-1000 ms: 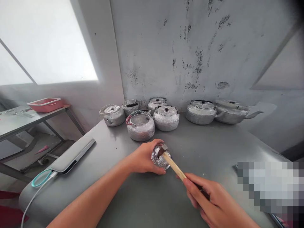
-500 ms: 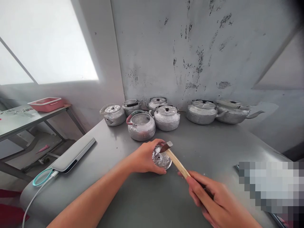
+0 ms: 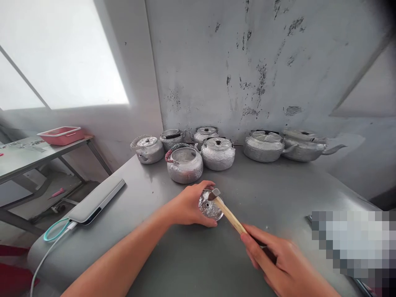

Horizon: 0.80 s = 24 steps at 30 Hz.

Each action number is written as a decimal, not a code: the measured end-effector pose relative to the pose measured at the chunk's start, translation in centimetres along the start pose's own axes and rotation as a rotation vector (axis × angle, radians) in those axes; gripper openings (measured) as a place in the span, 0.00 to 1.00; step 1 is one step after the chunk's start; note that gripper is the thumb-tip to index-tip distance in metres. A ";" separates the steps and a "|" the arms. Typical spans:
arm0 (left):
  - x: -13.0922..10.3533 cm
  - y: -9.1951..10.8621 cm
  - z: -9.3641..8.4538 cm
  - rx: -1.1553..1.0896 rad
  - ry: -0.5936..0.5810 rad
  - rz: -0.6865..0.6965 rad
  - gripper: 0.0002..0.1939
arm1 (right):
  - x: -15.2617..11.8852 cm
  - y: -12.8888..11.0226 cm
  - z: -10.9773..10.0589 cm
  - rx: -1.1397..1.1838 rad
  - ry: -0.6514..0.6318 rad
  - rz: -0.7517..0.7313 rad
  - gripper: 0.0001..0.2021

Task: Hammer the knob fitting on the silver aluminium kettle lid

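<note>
A round silver kettle lid point(image 3: 209, 210), its dented metal surface showing a small hole in the middle, is gripped at the edge by my left hand point(image 3: 194, 206). My right hand point(image 3: 269, 258) is closed round the wooden handle of a hammer point(image 3: 230, 216). The hammer's head is over the upper part of the lid; I cannot tell whether they touch. Beyond my left hand stands a lidless silver kettle point(image 3: 185, 171) with a red and dark wrapped handle.
Behind are several more silver kettles point(image 3: 218, 159) near the wall, with others point(image 3: 262, 150) to the right. A grey power bank point(image 3: 97, 200) with a cable lies left on the grey table point(image 3: 173, 264). A pink basket point(image 3: 63, 138) sits on another table. A blurred-out object point(image 3: 355, 243) is at right.
My right hand has brought the hammer slightly down and left, its head closer to the lid. My left hand stays on the lid.
</note>
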<state>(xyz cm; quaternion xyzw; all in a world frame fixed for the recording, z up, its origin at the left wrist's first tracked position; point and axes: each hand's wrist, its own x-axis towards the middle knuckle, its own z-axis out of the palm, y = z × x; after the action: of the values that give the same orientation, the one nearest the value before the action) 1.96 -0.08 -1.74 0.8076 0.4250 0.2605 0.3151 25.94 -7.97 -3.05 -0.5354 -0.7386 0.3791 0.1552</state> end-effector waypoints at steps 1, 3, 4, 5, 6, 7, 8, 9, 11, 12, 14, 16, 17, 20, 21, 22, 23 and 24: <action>0.0 0.0 0.0 0.001 0.001 -0.002 0.47 | 0.0 0.0 0.0 -0.010 -0.004 0.005 0.21; 0.0 0.1 0.0 -0.001 -0.007 -0.007 0.47 | -0.1 0.1 0.0 -0.020 -0.029 0.017 0.21; 0.0 0.1 0.0 -0.001 -0.008 -0.007 0.48 | -0.1 0.1 0.0 -0.008 -0.040 0.014 0.21; 0.0 0.1 -0.1 -0.001 -0.007 -0.006 0.48 | -0.2 0.1 0.0 0.003 -0.041 0.008 0.21; 0.0 0.1 -0.1 0.000 -0.008 -0.005 0.48 | -0.2 0.0 0.0 0.015 -0.035 0.001 0.21; 0.0 0.1 -0.1 0.001 -0.006 -0.006 0.48 | -0.3 0.0 -0.1 0.022 -0.026 0.001 0.21; 0.0 0.1 -0.1 0.000 -0.004 -0.008 0.48 | -0.3 -0.1 -0.1 0.025 -0.019 0.005 0.20; 0.0 0.1 -0.1 -0.002 -0.004 -0.011 0.48 | -0.4 -0.3 -0.2 0.027 -0.023 0.009 0.20; 0.0 0.1 -0.1 -0.002 -0.005 -0.010 0.48 | -0.4 -0.6 -0.4 0.041 -0.039 0.016 0.20; -0.1 0.1 -0.1 0.001 -0.001 -0.004 0.48 | -0.5 -0.7 -0.5 0.056 -0.031 0.000 0.20; -0.1 0.1 -0.1 0.010 0.001 0.009 0.47 | -0.5 -0.9 -0.5 0.075 0.003 -0.014 0.20; -0.1 0.2 -0.1 0.008 0.000 0.008 0.47 | -0.5 -0.8 -0.5 0.066 0.008 -0.014 0.19; 0.0 0.2 -0.1 0.004 -0.004 0.003 0.48 | -0.5 -0.7 -0.5 0.061 0.000 -0.009 0.19; 0.0 0.1 -0.1 0.002 -0.002 0.005 0.48 | -0.6 -0.5 -0.8 0.130 -0.025 0.033 0.21; 0.0 0.1 0.0 0.004 0.002 0.011 0.47 | -0.7 -0.6 -1.1 0.188 -0.029 0.056 0.22; 0.0 0.1 0.0 0.005 0.004 0.016 0.47 | -0.9 -0.7 -1.4 0.259 -0.035 0.080 0.23; -0.1 0.0 0.0 0.005 0.006 0.017 0.48 | -1.0 -0.9 -1.8 0.315 -0.026 0.114 0.24; -0.1 0.0 0.1 0.005 0.004 0.014 0.48 | -1.2 -1.1 -2.3 0.346 -0.016 0.136 0.25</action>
<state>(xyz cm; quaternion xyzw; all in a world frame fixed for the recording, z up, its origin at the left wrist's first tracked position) 1.93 -0.21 -1.83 0.8109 0.4206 0.2631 0.3103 27.14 -8.29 -0.54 -0.5464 -0.6256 0.5143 0.2134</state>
